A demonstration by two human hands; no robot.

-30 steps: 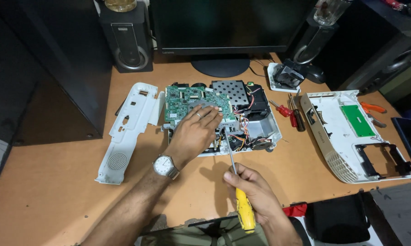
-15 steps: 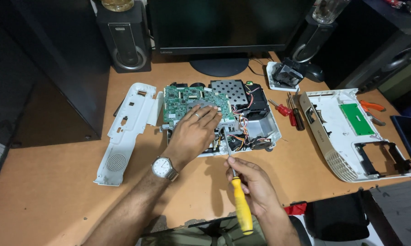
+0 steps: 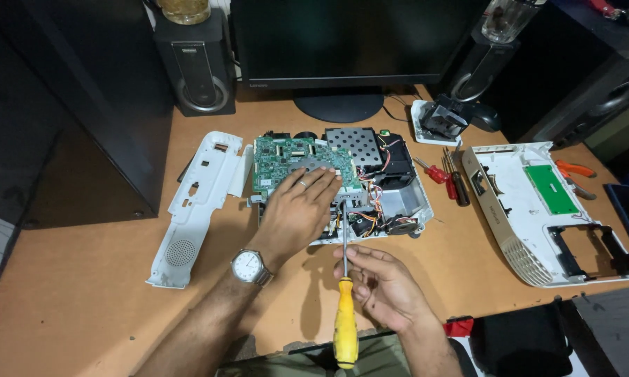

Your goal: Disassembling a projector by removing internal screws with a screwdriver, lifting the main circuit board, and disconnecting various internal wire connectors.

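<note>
Single head view, looking steeply down, near desk (image 3: 84, 307).

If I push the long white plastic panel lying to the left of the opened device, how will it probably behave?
The white plastic panel looks thin and full of cut-outs, so it is probably light and would slide easily on the smooth wooden table. Being long and narrow, it may flex a little if lifted by one end. It lies flat, so rolling or tipping seems unlikely.

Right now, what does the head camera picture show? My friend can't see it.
A person's left hand presses flat on the green circuit board of an opened white plastic device, while the right hand holds a yellow-handled screwdriver with its tip at the device's front edge. White plastic cover pieces lie beside it on a brown desk.
</note>
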